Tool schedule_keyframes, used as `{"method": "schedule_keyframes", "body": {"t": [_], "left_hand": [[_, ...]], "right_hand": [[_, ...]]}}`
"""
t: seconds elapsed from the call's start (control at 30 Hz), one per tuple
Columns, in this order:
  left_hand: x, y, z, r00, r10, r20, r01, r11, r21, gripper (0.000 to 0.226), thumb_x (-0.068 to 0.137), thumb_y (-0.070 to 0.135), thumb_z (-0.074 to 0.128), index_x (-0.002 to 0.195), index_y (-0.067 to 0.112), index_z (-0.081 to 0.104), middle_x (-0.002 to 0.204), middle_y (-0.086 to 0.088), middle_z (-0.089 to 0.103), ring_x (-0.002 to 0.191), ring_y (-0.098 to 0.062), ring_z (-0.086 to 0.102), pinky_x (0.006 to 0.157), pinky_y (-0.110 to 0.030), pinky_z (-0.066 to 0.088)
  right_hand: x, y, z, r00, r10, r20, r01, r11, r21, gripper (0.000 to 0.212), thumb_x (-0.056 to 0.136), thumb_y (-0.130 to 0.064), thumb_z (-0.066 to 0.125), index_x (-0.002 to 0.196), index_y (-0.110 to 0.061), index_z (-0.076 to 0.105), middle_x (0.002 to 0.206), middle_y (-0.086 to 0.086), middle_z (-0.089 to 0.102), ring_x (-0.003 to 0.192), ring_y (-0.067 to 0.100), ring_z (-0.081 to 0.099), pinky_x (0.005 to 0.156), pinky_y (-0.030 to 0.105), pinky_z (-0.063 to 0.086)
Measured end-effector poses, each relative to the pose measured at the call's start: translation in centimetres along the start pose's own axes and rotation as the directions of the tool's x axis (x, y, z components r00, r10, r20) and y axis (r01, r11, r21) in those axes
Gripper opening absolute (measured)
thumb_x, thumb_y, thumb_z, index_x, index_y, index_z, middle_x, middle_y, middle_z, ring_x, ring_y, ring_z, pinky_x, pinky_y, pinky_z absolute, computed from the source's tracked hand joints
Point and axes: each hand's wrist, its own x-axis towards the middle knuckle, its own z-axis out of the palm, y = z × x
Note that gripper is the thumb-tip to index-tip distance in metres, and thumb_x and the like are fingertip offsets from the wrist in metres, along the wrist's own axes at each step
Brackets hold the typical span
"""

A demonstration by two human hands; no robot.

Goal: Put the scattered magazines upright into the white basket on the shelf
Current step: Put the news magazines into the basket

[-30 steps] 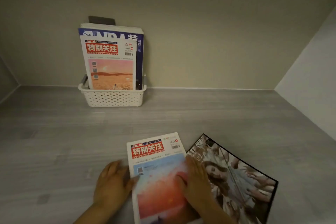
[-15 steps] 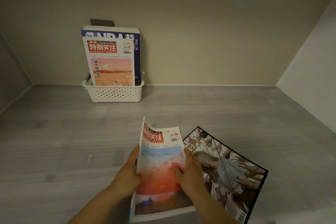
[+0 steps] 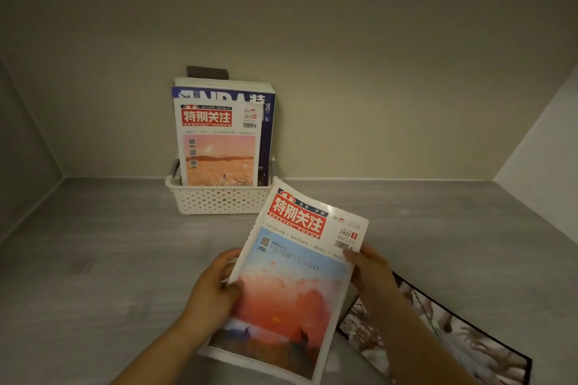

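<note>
1. Grey shelf (image 3: 93, 259), under everything, walled at the back and on both sides.
2. White basket (image 3: 219, 201) against the back wall, left of centre. Already filled with an upright stack (image 3: 219, 147), red-titled cover foremost. Little free room visible in front of it, so probably a tight slot.
3. Dark magazine (image 3: 453, 331) flat on the shelf at lower right, partly hidden by the right forearm. Untouched, glossy by the look and likely slippery.
4. Magazine (image 3: 294, 275) in mid-air between the two hands, clear of the shelf, just in front and right of the basket. Tilted, cover up, top corner curling. Thin, light and floppy to judge by that curl, so best gripped at both long edges, or along the spine, to stop it bowing on the way in.
5. Left hand (image 3: 212, 287) with fingers wrapped round the magazine's left edge.
6. Right hand (image 3: 372, 269) pinching the right edge beside the barcode.
</note>
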Motion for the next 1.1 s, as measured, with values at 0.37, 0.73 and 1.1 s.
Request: {"method": "schedule_keyframes", "body": {"t": [0.37, 0.73, 1.1], "left_hand": [[11.4, 5.4, -11.3, 0.948, 0.160, -0.274, -0.154, 0.987, 0.043, 0.026, 0.086, 0.006, 0.051, 0.110, 0.009, 0.059, 0.114, -0.009, 0.062, 0.097, -0.022, 0.056, 0.077, -0.029, 0.044], [20.9, 5.9, -15.8, 0.913, 0.191, -0.360, -0.201, 0.979, 0.010, 0.017, 0.082, 0.009, 0.058, 0.097, 0.009, 0.066, 0.089, 0.001, 0.062, 0.064, -0.004, 0.054, 0.055, -0.017, 0.041], [24.8, 0.8, -14.5, 0.934, 0.105, -0.341, -0.014, 0.965, 0.260, 0.007, 0.081, 0.017, 0.062, 0.081, 0.012, 0.056, 0.106, -0.015, 0.068, 0.080, -0.020, 0.055, 0.059, -0.021, 0.041]], "right_hand": [[3.5, -11.7, 15.3, 0.900, -0.397, 0.179, 0.420, 0.900, -0.119, 0.024, 0.086, -0.004, 0.051, 0.081, -0.024, 0.062, 0.085, -0.007, 0.066, 0.081, 0.010, 0.063, 0.069, 0.025, 0.052], [8.8, -15.4, 22.3, 0.856, -0.503, 0.125, 0.518, 0.832, -0.201, 0.022, 0.085, 0.003, 0.049, 0.084, -0.017, 0.059, 0.074, -0.011, 0.060, 0.053, -0.004, 0.061, 0.041, 0.004, 0.045], [14.0, -8.6, 23.3, 0.937, -0.342, -0.073, 0.300, 0.893, -0.334, 0.024, 0.088, -0.003, 0.048, 0.077, -0.024, 0.054, 0.080, -0.008, 0.056, 0.079, 0.015, 0.054, 0.064, 0.022, 0.046]]}}
